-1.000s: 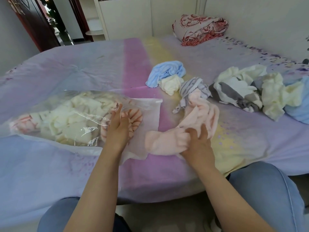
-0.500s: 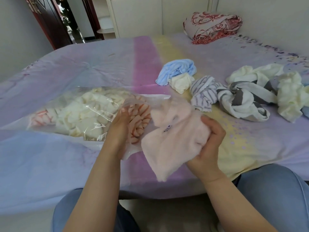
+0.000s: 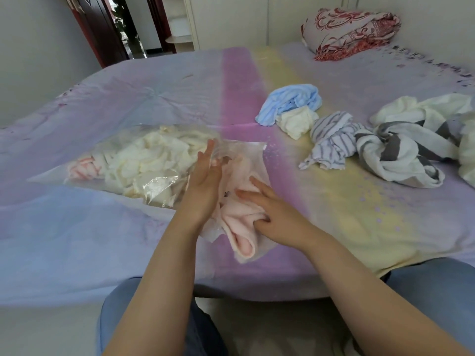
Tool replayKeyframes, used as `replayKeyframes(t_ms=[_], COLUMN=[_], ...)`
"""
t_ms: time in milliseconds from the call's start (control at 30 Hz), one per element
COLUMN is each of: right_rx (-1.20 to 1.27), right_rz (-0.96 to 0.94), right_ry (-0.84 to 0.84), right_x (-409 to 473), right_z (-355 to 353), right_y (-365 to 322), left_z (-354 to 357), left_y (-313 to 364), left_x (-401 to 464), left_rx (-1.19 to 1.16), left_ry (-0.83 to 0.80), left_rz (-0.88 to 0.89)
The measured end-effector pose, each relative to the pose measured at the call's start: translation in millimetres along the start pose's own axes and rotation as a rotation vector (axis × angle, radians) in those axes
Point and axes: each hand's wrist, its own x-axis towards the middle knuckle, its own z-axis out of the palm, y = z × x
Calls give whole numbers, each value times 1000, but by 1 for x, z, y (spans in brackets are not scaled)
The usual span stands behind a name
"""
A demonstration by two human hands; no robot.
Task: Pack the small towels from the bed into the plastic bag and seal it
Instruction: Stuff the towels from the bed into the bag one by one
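A clear plastic bag [image 3: 154,186] lies on the bed [image 3: 123,98], stuffed with cream and pink-striped towels, its mouth facing right. My left hand [image 3: 205,183] stands edge-on at the mouth with straight fingers against the upper plastic flap. My right hand [image 3: 272,209] presses a pink towel [image 3: 241,224] with spread fingers; the towel lies half inside the mouth, its near end hanging out. Loose towels lie further right: a blue one [image 3: 290,101], a small cream one [image 3: 295,122], a thin-striped one [image 3: 331,140] and a grey-and-white one [image 3: 401,152].
More cream towel [image 3: 467,155] shows at the right edge. A folded red-patterned quilt [image 3: 349,29] sits at the far corner by the wall. An open doorway [image 3: 126,27] is at the back left. My knees in jeans [image 3: 431,291] touch the bed's near edge.
My right hand carried the pink towel from the bed leftward and pushed it into the bag's mouth. My left hand moved from resting on the bag to holding the flap up.
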Motion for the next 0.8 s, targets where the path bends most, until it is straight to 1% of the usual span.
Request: replayKeyframes(t_ms=[67,133,167,200,233,300,333,367,400,433,500,533,567,600,633,667,700,733,800], right_rx=[148,81,46,47,74,112,133,198,286,322,223,239,342,419,453,395,371,397,499], right_rz=[-50,-91,-91,-87,-73,-9,36,77,109,102,-36,-78,-77,-50,-10,51,101,143,222], right_ry=[-64,-147,-158,-116,-18,307,436,499,471,389,223,177,159,215,307,363,339,234,-41], right_x=[-3,3,11,20,30,47,51,52,49,45,33,25,17,11,5,1,-1,-2,2], right_z=[-6,-7,-3,2,7,20,28,37,47,59,76,78,73,64,55,49,43,37,38], right_y=[-14,-26,-30,-35,-40,-46,-47,-48,-51,-52,-56,-56,-54,-50,-42,-31,-22,-20,-27], left_z=[4,7,7,7,5,-1,-5,-8,-11,-12,-14,-14,-13,-13,-12,-11,-10,-8,-5], left_y=[8,13,12,12,11,10,10,9,6,3,-1,-4,-6,-8,-10,-12,-14,-15,-17], left_x=[-5,-9,-10,-13,-15,-21,-24,-25,-27,-28,-29,-28,-28,-28,-27,-26,-25,-24,-23], left_rx=[130,177,169,145,113,69,59,55,59,59,55,47,35,15,1,-5,7,26,-6], left_ry=[27,26,16,5,-3,1,7,19,26,32,48,58,63,63,61,61,70,73,78], left_rz=[57,71,68,59,46,11,-5,-19,-30,-41,-63,-69,-72,-62,-50,-35,-30,-31,-46])
